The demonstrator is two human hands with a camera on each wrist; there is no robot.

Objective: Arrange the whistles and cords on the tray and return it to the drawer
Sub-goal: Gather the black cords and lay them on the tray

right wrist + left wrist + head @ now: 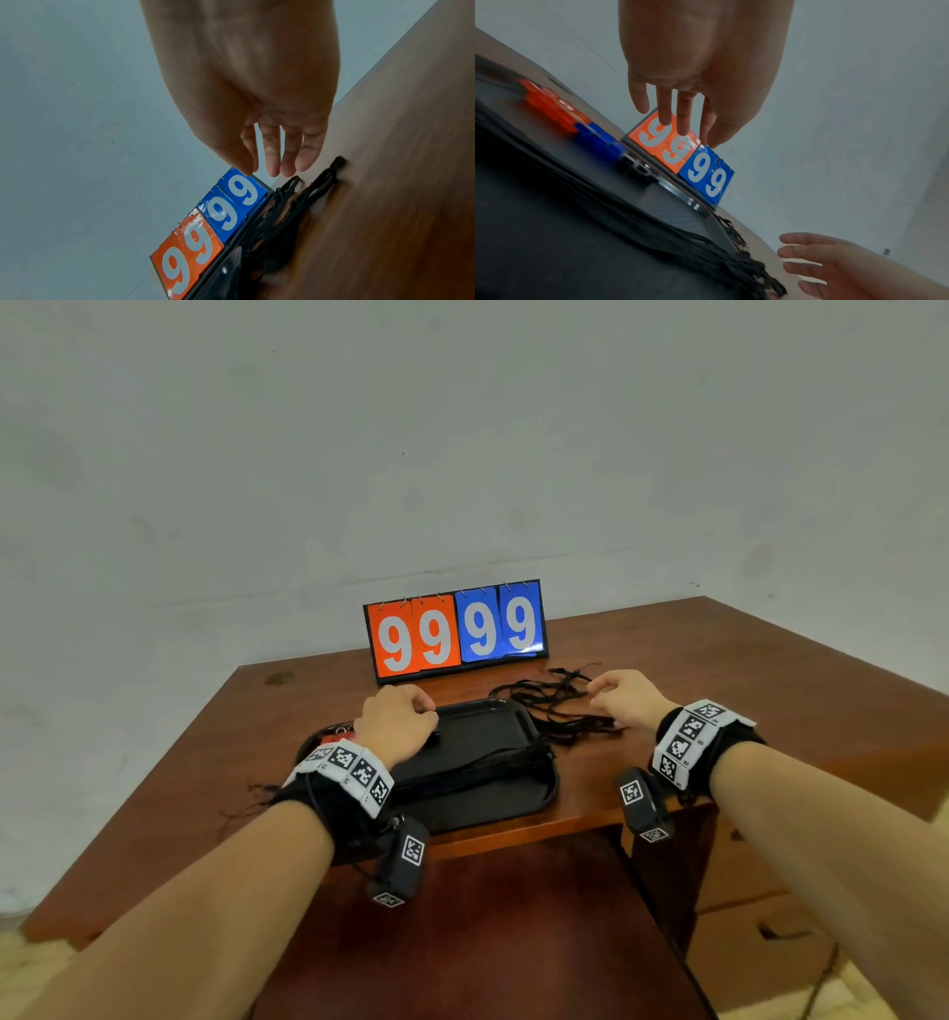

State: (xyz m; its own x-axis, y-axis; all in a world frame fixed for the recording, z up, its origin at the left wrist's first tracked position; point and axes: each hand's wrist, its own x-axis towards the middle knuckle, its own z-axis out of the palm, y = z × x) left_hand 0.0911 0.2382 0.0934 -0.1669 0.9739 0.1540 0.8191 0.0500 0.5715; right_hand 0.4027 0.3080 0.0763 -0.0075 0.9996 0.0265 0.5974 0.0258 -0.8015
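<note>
My right hand [257, 105] hangs over the wooden table [398, 162], fingers [306, 156] loose and nearly straight, holding nothing that I can make out. Just under my fingertips lies a tangle of black cords [287, 211], spread on the table and trailing back toward the dark tray [226, 270], whose rim shows at the bottom. Beyond the cords the scoreboard [213, 229] stands against the pale wall [77, 121], two blue nines and two orange nines.
</note>
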